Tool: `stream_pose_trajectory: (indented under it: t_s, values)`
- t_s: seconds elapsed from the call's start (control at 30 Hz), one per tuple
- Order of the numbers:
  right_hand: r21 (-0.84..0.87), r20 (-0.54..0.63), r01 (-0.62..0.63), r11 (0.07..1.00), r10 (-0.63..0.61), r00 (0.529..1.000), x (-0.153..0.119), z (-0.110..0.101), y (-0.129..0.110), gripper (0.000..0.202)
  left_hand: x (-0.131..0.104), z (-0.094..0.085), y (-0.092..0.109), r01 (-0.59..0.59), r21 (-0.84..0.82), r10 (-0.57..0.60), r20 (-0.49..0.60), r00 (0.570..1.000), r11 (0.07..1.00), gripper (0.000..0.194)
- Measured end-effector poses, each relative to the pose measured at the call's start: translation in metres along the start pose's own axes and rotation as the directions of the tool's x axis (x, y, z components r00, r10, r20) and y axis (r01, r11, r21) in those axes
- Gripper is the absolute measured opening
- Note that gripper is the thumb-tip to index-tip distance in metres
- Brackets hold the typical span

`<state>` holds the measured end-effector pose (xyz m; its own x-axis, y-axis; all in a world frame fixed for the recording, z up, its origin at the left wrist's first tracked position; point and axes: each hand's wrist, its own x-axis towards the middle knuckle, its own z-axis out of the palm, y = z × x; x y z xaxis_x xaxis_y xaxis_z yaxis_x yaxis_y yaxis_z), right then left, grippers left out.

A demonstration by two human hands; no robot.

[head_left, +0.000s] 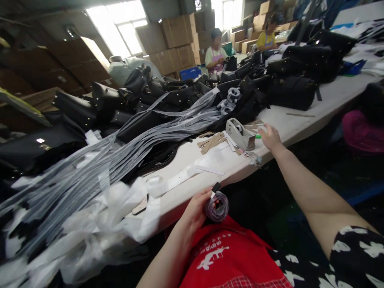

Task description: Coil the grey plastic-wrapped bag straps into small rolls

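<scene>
Start with the long white table, crossing the view diagonally. On it, note the heap of black, leather-like bags with bright metal studs. In front of this heap, locate the long bundle of flat, grey, plastic-looking straps.

Near the table's front edge, find the grey, block-shaped tape dispenser, just beside a scatter of thin brown cardboard strips.

Find the right hand at the front end of the dispenser, fingers curled; cannot tell whether gripping anything. Find the left hand closed around the round, grey, tightly wound coil, held off the table, in front of the red apron. At the coil's upper edge, note a small white tab. At the right fingertips, note a tiny bright green item, too small to identify.

Judge the step in hand as keeping the coil wound while reaching to the dispenser. For the next move, judge a steady left grip necessary, to prevent unwinding.
</scene>
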<state>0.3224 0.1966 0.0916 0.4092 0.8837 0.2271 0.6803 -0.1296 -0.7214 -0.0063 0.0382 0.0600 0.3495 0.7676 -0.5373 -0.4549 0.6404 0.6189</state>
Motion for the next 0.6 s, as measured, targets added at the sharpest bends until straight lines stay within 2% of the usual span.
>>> stream_pose_trajectory:
  t_s: [0.07,0.1,0.17,0.2,0.23,0.27,0.33,0.4,0.47,0.53,0.6]
  values:
    - [0.079,0.079,0.134,0.988,-0.14,0.987,-0.033,0.01,-0.023,0.035,0.001,-0.002,0.003,-0.063,0.041,0.064,-0.039,0.997,0.997,0.034]
    - [0.127,0.149,0.201,0.971,-0.219,0.964,-0.057,0.016,-0.032,0.032,0.001,-0.004,0.005,-0.09,0.058,0.094,-0.059,0.994,0.994,0.035]
    - [0.243,0.309,0.339,0.909,-0.404,0.861,-0.105,0.025,-0.047,0.024,0.0,-0.007,0.008,-0.137,0.085,0.144,-0.076,0.987,0.987,0.037]
    - [0.279,0.341,0.386,0.88,-0.466,0.816,-0.125,0.028,-0.051,0.021,0.0,-0.009,0.01,-0.156,0.093,0.163,-0.072,0.984,0.983,0.039]
    - [0.305,0.342,0.426,0.852,-0.515,0.786,-0.138,0.03,-0.052,0.019,-0.001,-0.011,0.011,-0.168,0.098,0.175,-0.064,0.983,0.981,0.04]
    - [0.308,0.315,0.451,0.838,-0.537,0.783,-0.143,0.032,-0.05,0.017,-0.002,-0.013,0.012,-0.177,0.101,0.183,-0.056,0.982,0.979,0.04]
    - [0.249,0.197,0.46,0.852,-0.509,0.838,-0.128,0.035,-0.041,0.019,-0.004,-0.017,0.012,-0.185,0.104,0.191,-0.044,0.981,0.977,0.04]
    - [0.097,0.072,0.378,0.921,-0.386,0.92,-0.087,0.035,-0.028,0.025,-0.005,-0.019,0.01,-0.189,0.115,0.195,-0.046,0.98,0.975,0.04]
    - [-0.109,0.001,0.22,0.969,-0.222,0.975,-0.035,0.03,-0.016,0.034,-0.005,-0.02,0.008,-0.193,0.135,0.201,-0.05,0.978,0.972,0.041]
    - [-0.265,-0.008,0.088,0.96,-0.094,0.996,0.011,0.022,-0.008,0.038,-0.005,-0.019,0.007,-0.205,0.146,0.215,-0.049,0.975,0.968,0.045]
    - [-0.343,0.052,0.056,0.938,-0.041,0.998,0.041,0.016,-0.003,0.036,-0.006,-0.019,0.006,-0.226,0.137,0.233,-0.042,0.971,0.964,0.049]
